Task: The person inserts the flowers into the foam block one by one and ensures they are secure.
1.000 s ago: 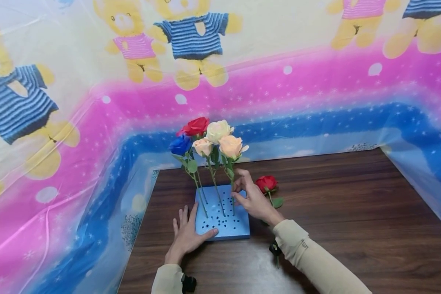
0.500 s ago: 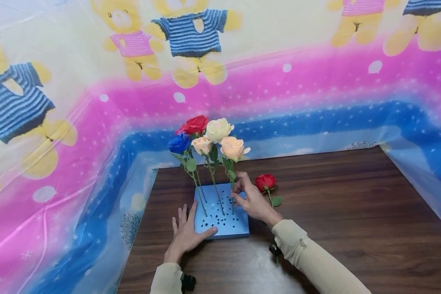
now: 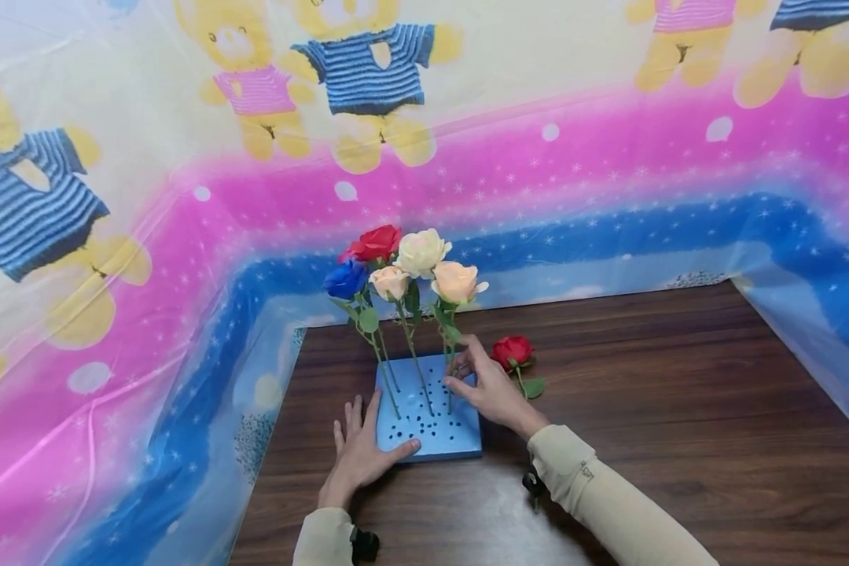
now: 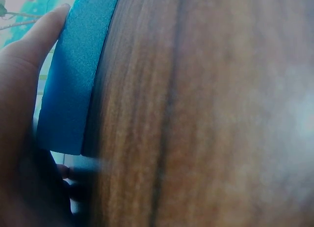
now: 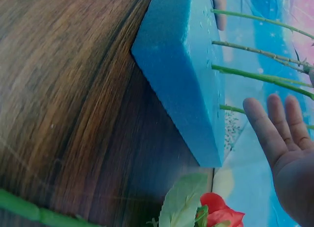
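Observation:
A blue foam block (image 3: 431, 446) dotted with holes lies on the table, several artificial roses standing in it by their stems. My left hand (image 3: 361, 456) steadies its left front corner, thumb over the top edge and fingers spread alongside. At the block's right side, my right hand (image 3: 494, 393) pinches the stem of a peach rose (image 3: 457, 281), which stands with its foot at the block. The right wrist view shows other fingers (image 5: 267, 131) of that hand extended; the pinch itself is not clear there. A blue rose (image 3: 346, 278), a red rose (image 3: 379, 242), a cream rose (image 3: 421, 251) and a smaller peach rose (image 3: 389, 282) stand nearby.
Another red rose (image 3: 513, 352) with a green leaf lies on the dark wooden table (image 3: 651, 393), just right of the right hand. Behind the table hangs a printed curtain (image 3: 573, 189) with teddy bears. Black straps (image 3: 364, 544) sit at the wrists.
The larger peach rose's head has shifted slightly right and down, leaning away from the cream rose. The right hand has barely moved; the left hand stays on the block.

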Motion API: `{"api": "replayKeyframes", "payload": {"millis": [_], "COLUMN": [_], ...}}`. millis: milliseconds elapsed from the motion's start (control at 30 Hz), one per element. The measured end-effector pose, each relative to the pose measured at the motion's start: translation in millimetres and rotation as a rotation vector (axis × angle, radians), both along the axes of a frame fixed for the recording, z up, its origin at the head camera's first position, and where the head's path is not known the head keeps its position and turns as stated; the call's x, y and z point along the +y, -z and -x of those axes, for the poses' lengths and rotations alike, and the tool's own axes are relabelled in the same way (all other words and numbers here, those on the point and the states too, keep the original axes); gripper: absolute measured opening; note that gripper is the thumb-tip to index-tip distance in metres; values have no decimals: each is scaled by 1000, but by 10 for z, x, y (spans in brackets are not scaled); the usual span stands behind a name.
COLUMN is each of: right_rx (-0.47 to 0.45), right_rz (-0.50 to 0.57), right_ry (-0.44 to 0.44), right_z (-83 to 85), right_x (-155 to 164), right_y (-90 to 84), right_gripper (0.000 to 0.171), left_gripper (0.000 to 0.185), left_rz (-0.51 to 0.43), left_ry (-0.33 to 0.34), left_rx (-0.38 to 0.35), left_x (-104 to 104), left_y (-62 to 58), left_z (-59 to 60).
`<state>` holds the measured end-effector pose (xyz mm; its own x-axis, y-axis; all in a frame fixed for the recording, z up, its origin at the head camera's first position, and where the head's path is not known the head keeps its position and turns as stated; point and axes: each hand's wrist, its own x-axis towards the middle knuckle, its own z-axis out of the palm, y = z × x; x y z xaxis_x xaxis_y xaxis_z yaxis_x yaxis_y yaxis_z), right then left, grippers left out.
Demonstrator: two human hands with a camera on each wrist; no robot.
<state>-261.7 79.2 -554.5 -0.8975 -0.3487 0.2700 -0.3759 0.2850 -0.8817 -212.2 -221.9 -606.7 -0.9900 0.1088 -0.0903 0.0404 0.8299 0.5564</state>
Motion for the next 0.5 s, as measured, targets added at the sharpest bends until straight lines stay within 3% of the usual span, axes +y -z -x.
{"api": "replayKeyframes", "payload": {"millis": [300,500], "right_rx": [-100,-119], "right_rz": [79,114], "right_ry": [26,21], "right_z": [13,-5], "right_x": [88,136], "right_y": [25,7], "right_gripper": [88,92], "left_gripper": [129,128], "left_rz": [-5,-5], "left_ry": [6,13], "left_rx": [-2,6], "left_x": [0,1], "left_y": [-13,-9], "left_z": [-14,-16]}}
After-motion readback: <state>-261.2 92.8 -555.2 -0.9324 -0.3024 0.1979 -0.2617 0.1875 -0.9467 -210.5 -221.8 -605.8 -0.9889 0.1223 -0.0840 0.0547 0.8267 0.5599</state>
